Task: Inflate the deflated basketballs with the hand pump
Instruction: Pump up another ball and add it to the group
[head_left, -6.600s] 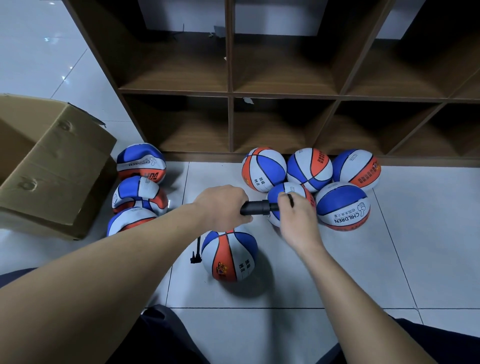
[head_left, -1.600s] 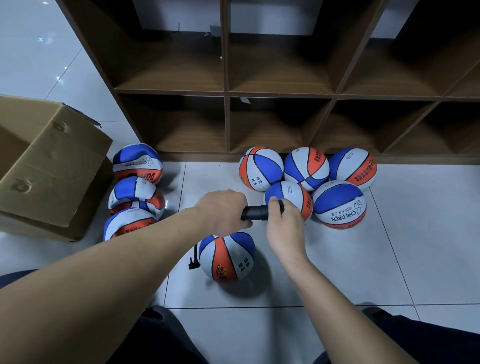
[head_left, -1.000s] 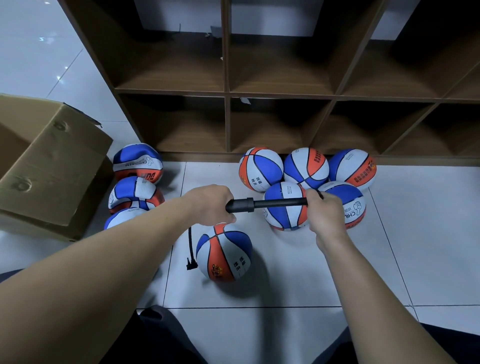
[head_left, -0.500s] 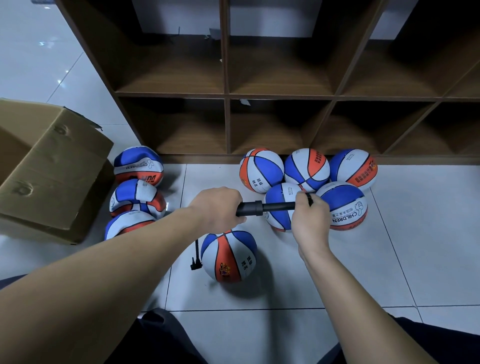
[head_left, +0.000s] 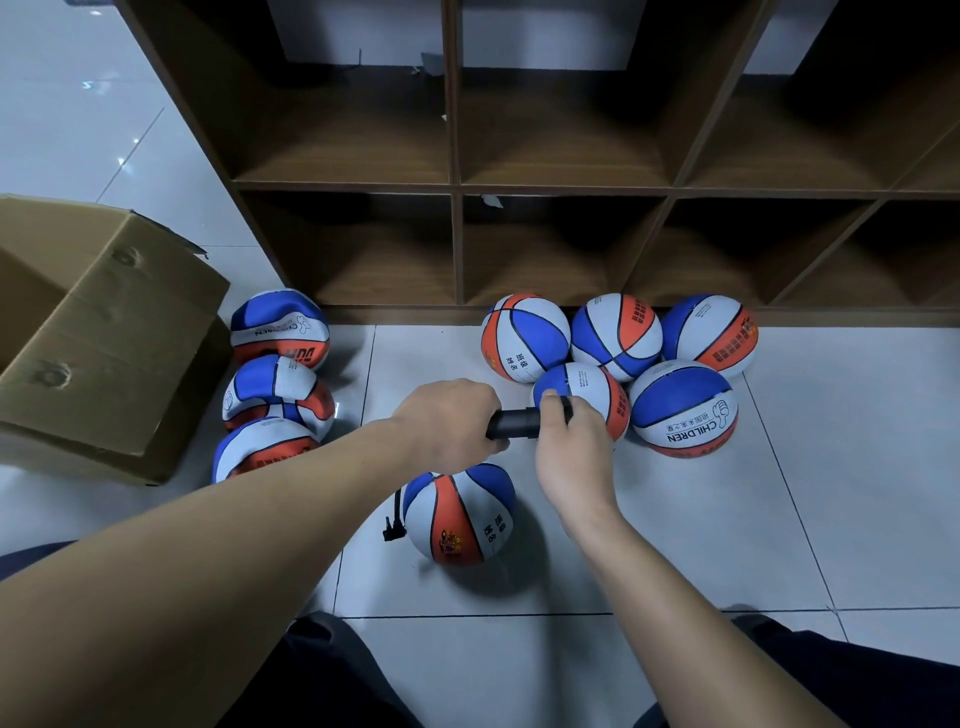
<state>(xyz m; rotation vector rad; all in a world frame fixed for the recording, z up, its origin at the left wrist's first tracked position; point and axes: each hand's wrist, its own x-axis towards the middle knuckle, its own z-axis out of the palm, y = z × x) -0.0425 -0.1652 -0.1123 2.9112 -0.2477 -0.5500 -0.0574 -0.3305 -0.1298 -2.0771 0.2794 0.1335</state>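
head view: hand pump (head_left: 514, 424) lies level, left-right; left hand (head_left: 449, 423) grips barrel, right hand (head_left: 569, 441) clasps handle end.

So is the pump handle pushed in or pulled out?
Pushed in. The right hand on the handle sits close to the left hand, with only a short bit of pump showing between them.

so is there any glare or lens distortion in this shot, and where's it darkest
Head view: small glare spots on the floor tiles at top left; wide-angle bending splays the shelf unit uprights outward; darkest in the cubby backs at upper right; a soft shadow lies under the ball beside the hose.
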